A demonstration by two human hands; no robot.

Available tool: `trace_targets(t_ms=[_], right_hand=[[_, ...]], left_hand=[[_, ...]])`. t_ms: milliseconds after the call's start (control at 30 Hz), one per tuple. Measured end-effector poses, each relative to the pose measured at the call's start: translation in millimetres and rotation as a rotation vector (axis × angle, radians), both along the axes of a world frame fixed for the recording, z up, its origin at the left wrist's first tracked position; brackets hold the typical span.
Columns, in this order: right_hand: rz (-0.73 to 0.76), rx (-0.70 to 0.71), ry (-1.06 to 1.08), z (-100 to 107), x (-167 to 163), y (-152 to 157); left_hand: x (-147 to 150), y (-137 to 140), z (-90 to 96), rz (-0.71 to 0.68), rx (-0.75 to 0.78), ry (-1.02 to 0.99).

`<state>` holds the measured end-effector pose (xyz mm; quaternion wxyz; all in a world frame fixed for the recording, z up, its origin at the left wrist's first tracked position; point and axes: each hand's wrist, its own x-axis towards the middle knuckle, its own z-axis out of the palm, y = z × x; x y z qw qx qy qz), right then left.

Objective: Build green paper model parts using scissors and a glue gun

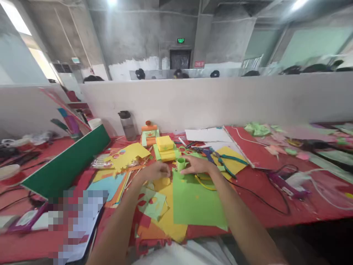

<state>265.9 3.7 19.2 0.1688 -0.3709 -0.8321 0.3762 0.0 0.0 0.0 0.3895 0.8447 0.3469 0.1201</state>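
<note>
My right hand [196, 165] has its thumb and fingers closed around a small light-green paper cylinder [181, 164] that stands upright at the edge of a green sheet [198, 202]. Just left of it, my left hand [156, 171] is curled, its fingertips pinched together; what they hold, if anything, is too small to make out. Below those fingers lies a yellow round piece [166, 181]. Behind the hands sits a paper model with a yellow block [164, 143] on a green base. Further back stands an orange and green paper model [149, 134].
Pliers with teal handles [231, 159] lie on yellow paper to the right. A purple glue gun [288, 186] with a trailing cable is further right. At the left are a green board [68, 163], cut paper scraps [151, 202] and a dark-lidded bottle [127, 126]. A white partition [209, 103] bounds the back.
</note>
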Motion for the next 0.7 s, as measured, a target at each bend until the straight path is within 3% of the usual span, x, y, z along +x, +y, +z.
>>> trace_targets(t_ms=[167,433,533,700], right_hand=[[0.002,-0.043,0.07,3,-3,-2],[-0.006,-0.117,0.132,1,-12,-4],[-0.02,-0.099,0.133,1,-15,-4],[-0.012,-0.038,0.209,-2,-17,-1]], left_hand=[[0,1,-2.1,-0.057,-0.088,-0.009],[-6,-7,11.4,-0.113,-0.189,0.042],[-8,-7,12.0,-0.054,-0.147,0.018],[3,-7,5.9,0.092,-0.033,-0.2]])
